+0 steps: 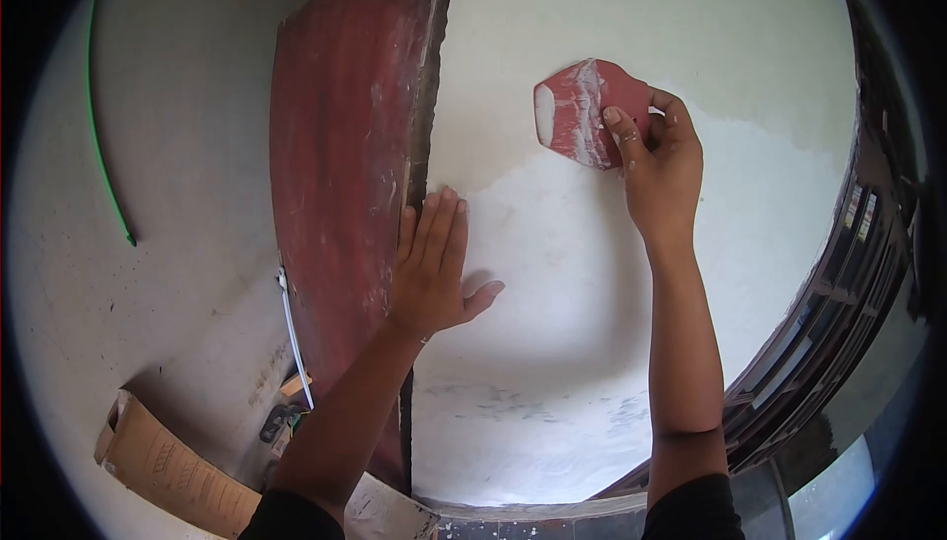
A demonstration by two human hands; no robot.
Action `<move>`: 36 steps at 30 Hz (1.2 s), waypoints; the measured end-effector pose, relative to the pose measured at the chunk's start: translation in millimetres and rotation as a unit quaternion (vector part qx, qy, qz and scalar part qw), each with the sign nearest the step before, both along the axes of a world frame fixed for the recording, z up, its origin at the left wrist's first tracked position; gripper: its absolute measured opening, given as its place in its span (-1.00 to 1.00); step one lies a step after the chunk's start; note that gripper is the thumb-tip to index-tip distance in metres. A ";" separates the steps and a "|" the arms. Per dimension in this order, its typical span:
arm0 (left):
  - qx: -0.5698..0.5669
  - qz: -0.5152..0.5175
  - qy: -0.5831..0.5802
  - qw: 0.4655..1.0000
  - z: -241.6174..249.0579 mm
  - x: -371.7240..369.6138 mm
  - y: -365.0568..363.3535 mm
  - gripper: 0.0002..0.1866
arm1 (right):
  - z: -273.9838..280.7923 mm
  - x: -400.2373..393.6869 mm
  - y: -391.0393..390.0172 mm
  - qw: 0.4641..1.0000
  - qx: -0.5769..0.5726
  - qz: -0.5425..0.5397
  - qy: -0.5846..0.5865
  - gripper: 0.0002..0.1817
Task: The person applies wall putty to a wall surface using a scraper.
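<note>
My right hand (666,160) grips a red plastic putty spreader (572,121) by its narrow end, thumb in front and fingers behind. White putty is smeared across the spreader's face, thickest in a band over its middle. Behind it is a pale wall (552,274), whiter in its lower part, with an uneven border against the greyer area above. My left hand (431,264) lies with fingers stretched up and thumb out to the right, at the edge of a dark red wooden panel (340,145) and over the wall. Some putty flecks mark my right thumb.
A dark slatted frame (819,313) runs along the right side. At the lower left stands a cardboard box (182,466), with a white cable (293,338) close to the red panel. A green strip (99,136) hangs on the left wall. Dark speckled tiles (513,528) lie at the bottom.
</note>
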State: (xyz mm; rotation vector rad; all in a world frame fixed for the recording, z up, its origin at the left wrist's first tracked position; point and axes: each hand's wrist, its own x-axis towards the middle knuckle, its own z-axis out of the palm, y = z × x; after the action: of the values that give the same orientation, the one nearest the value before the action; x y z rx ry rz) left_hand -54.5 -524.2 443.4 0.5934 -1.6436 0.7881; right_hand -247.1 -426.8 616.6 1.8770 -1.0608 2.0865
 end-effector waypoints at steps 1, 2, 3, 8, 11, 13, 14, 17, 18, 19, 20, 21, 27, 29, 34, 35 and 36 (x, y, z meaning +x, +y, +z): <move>0.001 0.001 0.003 1.000 0.1 -0.1 -0.3 -0.07 | 0.7 -3.2 -0.5 0.998 0.001 -0.069 0.011 -0.68; -0.001 0.001 0.003 1.000 0.5 -0.3 -0.8 -0.07 | -0.2 -9.7 -2.0 0.998 -0.027 -0.062 -0.005 -0.66; -0.003 0.003 0.003 1.000 0.5 -0.5 -1.0 -0.07 | -1.8 -19.9 -4.3 0.997 -0.053 -0.055 -0.021 -0.64; -0.003 0.004 -0.002 1.000 0.8 -0.1 -0.2 -0.07 | 1.9 -35.4 5.5 0.993 -0.059 0.036 -0.098 -0.63; -0.005 0.001 -0.003 1.000 0.0 0.0 -1.3 -0.08 | 1.5 -10.1 -1.7 0.997 -0.041 0.066 -0.030 -0.61; -0.002 0.010 -0.014 1.000 -2.5 1.1 -4.7 -0.03 | 4.9 -0.7 -3.6 0.997 -0.007 -0.081 0.015 -0.61; -0.003 0.008 -0.016 1.000 -2.2 0.9 -4.8 -0.03 | 4.0 -6.1 -6.7 0.996 -0.008 -0.083 0.013 -0.61; 0.003 0.015 -0.018 1.000 -1.4 1.5 -3.6 -0.03 | -0.5 -31.9 -7.8 0.992 -0.084 -0.063 -0.063 -0.60; 0.002 0.014 -0.019 1.000 -1.2 1.2 -3.0 -0.03 | -0.9 -33.7 -1.7 0.991 -0.072 -0.023 -0.107 -0.60; 0.002 0.013 -0.021 1.000 -1.3 1.0 -2.5 -0.04 | -0.5 -33.8 2.1 0.987 -0.060 0.017 -0.151 -0.60; 0.002 0.014 -0.021 1.000 -1.5 1.2 -2.4 -0.04 | 0.1 -30.3 0.9 0.987 -0.059 0.019 -0.151 -0.60; 0.002 0.013 -0.020 1.000 -1.5 1.3 -2.5 -0.04 | 0.5 -23.4 -1.5 0.988 -0.066 0.053 -0.126 -0.60; -0.003 0.017 -0.019 1.000 -2.4 1.4 -2.7 -0.04 | -0.1 -20.2 -8.5 0.993 -0.072 -0.063 -0.070 -0.62; -0.004 0.018 -0.017 1.000 -1.0 1.0 -2.9 -0.04 | -1.0 -32.9 -1.4 0.985 -0.073 -0.027 -0.154 -0.64; -0.003 0.004 -0.003 1.000 -1.6 0.5 -2.6 -0.07 | -1.6 5.8 -2.1 0.995 -0.056 0.062 -0.051 -0.62; -0.003 0.005 -0.002 1.000 -1.8 -0.2 -2.8 -0.07 | -0.8 9.4 -4.7 0.999 -0.036 0.000 -0.021 -0.62; -0.002 0.004 -0.001 1.000 -1.9 -0.4 -3.0 -0.07 | -1.3 7.1 -10.2 0.997 -0.063 -0.036 -0.012 -0.62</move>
State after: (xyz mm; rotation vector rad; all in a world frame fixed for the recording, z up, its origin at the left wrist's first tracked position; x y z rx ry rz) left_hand -54.9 -527.2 441.5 0.5969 -1.6414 0.7977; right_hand -240.0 -437.0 615.3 1.7338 -0.9633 2.0886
